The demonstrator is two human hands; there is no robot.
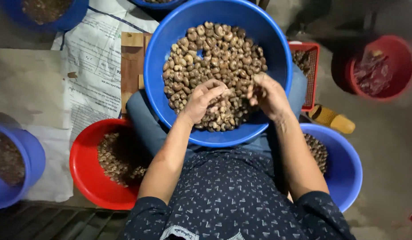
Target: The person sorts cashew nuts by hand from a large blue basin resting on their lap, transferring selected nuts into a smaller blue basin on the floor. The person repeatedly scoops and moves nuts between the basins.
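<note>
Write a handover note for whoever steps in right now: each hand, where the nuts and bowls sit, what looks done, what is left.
Left hand: in the big blue bowl on the lap, fingers curled on the nuts; grip unclear.
Right hand: also in the bowl, fingers bunched on a few nuts; grip unclear.
Red bowl at the left knee: partly filled with nuts.
Blue bowl at the right knee: some nuts inside.
Done: both side bowls hold nuts.
Left: a large heap remains in the lap bowl.

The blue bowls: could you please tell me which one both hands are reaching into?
The big blue bowl on the person's lap, full of nuts; both the left hand and right hand are in it.
</note>
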